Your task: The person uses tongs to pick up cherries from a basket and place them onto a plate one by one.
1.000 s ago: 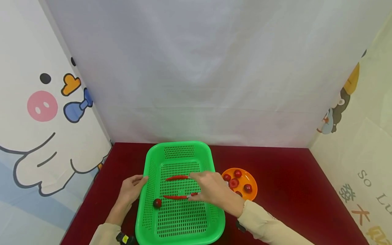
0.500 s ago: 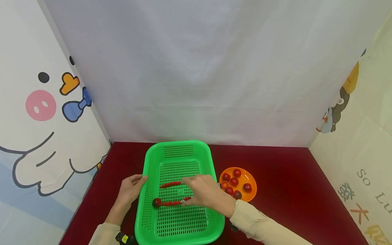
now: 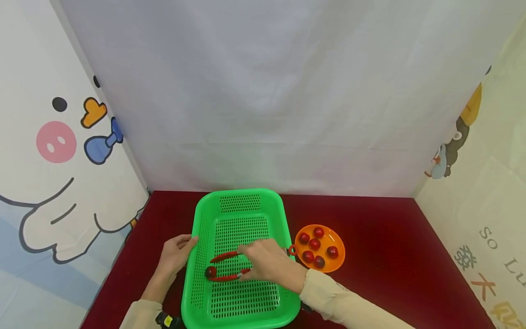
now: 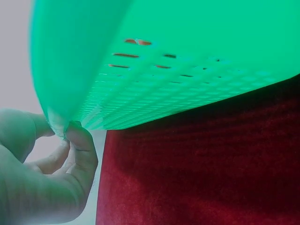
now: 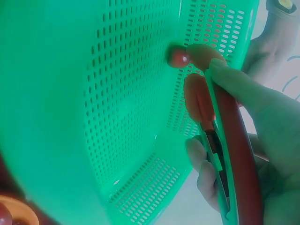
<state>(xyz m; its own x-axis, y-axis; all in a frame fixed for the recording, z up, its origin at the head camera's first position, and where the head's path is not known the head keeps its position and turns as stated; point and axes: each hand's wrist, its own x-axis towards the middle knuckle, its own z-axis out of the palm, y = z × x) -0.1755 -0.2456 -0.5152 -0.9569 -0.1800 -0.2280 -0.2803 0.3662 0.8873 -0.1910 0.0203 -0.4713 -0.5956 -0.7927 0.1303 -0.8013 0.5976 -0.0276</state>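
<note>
My left hand (image 3: 176, 256) pinches the left rim of a green perforated plastic basket (image 3: 267, 196); in the left wrist view its thumb and fingers (image 4: 84, 145) meet at that rim. Inside the basket lies one small, round, dark red fruit (image 3: 211, 273), plum-like, near the left wall. My right hand (image 3: 267, 262) grips red tongs (image 3: 224, 257) above the basket floor, thumb on one arm and fingers on the other. The tongs' tips are spread; the nearer tip is right beside the fruit, and whether it touches I cannot tell.
An orange plate (image 3: 338, 244) with several similar red fruits stands just right of the basket. The tongs' ring end (image 3: 292, 250) reaches over the basket's right rim toward the plate. Dark red cloth (image 3: 378, 256) covers the table, with a white curtain (image 3: 287, 100) behind.
My right hand has moved left and slightly toward the front with the tongs, bringing their tips to the fruit. More of the plate's fruits show now. My left hand has stayed at the rim.
</note>
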